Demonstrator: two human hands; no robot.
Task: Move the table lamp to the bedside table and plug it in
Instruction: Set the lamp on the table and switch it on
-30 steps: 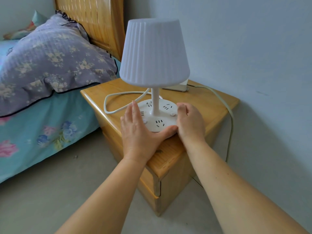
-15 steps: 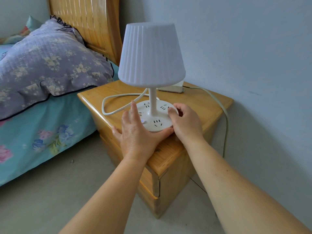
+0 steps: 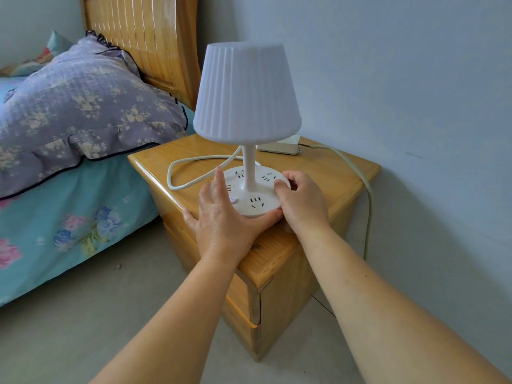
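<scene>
Lamp point(image 3: 246, 128) upright on the nightstand point(image 3: 318, 173), near its front, white ribbed shade over a thin stem and a round base point(image 3: 256, 202) with socket slots on top. Left hand point(image 3: 221, 217) against the base's rim from 8 o'clock, fingers spread and flat, thumb tucked along the near rim at 6 o'clock; palm resting on the wood, not closed around anything. Right hand point(image 3: 302, 200) at the base's 3 o'clock, fingers curled, fingertips point(image 3: 279, 187) pressed on the rim; pinching the edge lightly. Base thus cupped between both hands, sitting flat on the wood.

White cord point(image 3: 180, 176) looping from behind the stem out toward 9 o'clock and back, lying loose on the top. At 1 o'clock from the lamp, behind the shade, a beige power strip point(image 3: 282, 146) flat on the wood, its cable point(image 3: 365, 187) running off the 3 o'clock edge and down along the wall point(image 3: 401, 79). Plug end of the white cord hidden; cannot tell whether connected.

At 9 to 11 o'clock, bed point(image 3: 55, 217) with teal floral sheet, lilac pillow point(image 3: 83, 106) and wooden headboard point(image 3: 144, 37).
</scene>
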